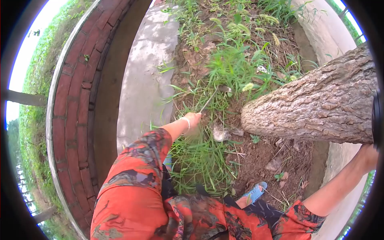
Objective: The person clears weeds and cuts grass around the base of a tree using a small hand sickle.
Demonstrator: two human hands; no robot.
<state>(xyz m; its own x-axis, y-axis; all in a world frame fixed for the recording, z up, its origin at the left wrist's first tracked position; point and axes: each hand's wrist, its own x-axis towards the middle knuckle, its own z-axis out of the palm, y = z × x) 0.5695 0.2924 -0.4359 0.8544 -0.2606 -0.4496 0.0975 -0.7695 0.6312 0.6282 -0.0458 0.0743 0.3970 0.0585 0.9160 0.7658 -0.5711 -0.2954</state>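
My left hand [193, 119], with a pale bracelet at the wrist, is closed on the handle of a thin tool [210, 100]. The tool slants up and right, its small dark head [225, 89] among green grass [230, 66]. Below this hand lies a thick patch of long grass [206, 160]. At the far right, my right hand [372, 157] is beside the tree trunk [312, 102]; its fingers are hidden by the trunk and the frame's dark edge.
A concrete strip [148, 76] and a curved red brick wall [72, 108] run along the left. A pale stone [221, 133] lies near the trunk's base. A foot in a blue shoe [256, 193] rests on brown soil. A pale kerb [316, 32] borders the right.
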